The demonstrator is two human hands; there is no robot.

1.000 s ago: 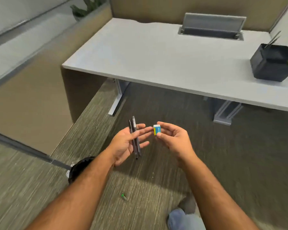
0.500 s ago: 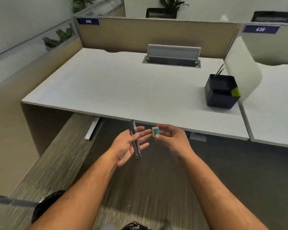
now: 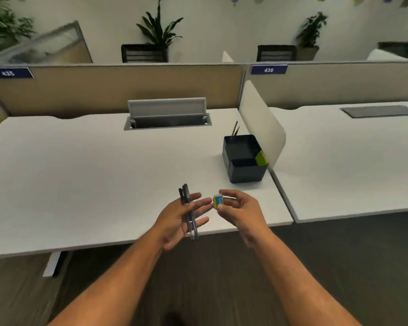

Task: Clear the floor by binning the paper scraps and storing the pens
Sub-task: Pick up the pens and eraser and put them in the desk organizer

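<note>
Near the lower centre of the frame our left hand (image 3: 174,217) carries two slim dark plastic pens (image 3: 188,211) side by side; they lie across the palm and the base of the fingers, which are spread and loosely extended rather than curled, so we judge the pens to be cradled, perhaps pinned by the thumb, though we cannot tell how firmly; just to the right, our right hand (image 3: 239,209) has its thumb and fingertips closed on a small white block with a blue and yellow wrapper (image 3: 218,201), probably an eraser; both hands hover above the front edge of the white rectangular desk (image 3: 80,180), the two close together but not touching. The pens look light, stiff and smooth, so we expect them to roll or slide off an open palm; the better hold is a pinch around the middle of both barrels, tips pointing down for dropping in. Right of centre stands the black square plastic desk organiser (image 3: 244,171), beside the white curved divider panel (image 3: 259,123); its back compartment holds two thin upright sticks, pens or pencils we think; a green pad of notes (image 3: 261,158) sits at its right side; the front section looks empty, though its floor is dark. The floor and any paper scraps or bin are out of sight here.
</note>
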